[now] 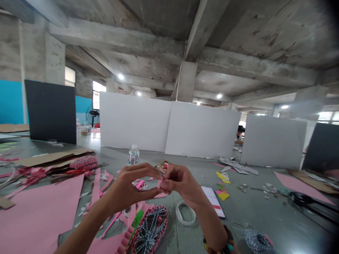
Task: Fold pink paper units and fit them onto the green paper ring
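Between the fingertips of both hands is a small piece of pink paper (159, 183), held up above the table. My left hand (136, 181) pinches its left side with thumb and fingers. My right hand (178, 182) grips it from the right, fingers curled, and partly hides it. Just below my hands lies an oval, pink-edged piece woven with black-and-white cord (150, 229). A roll of white tape (185, 213) rests beside it, under my right wrist. Past my right forearm a phone (212, 201) lies with its screen lit.
Large pink sheets (39, 208) and paper scraps cover the left side. A clear bottle (134, 155) stands behind my hands, before white boards (135, 120). At right are a bundle of cord (256, 241), black-handled scissors (299, 198) and yellow scraps (223, 177). Someone sits beyond the boards.
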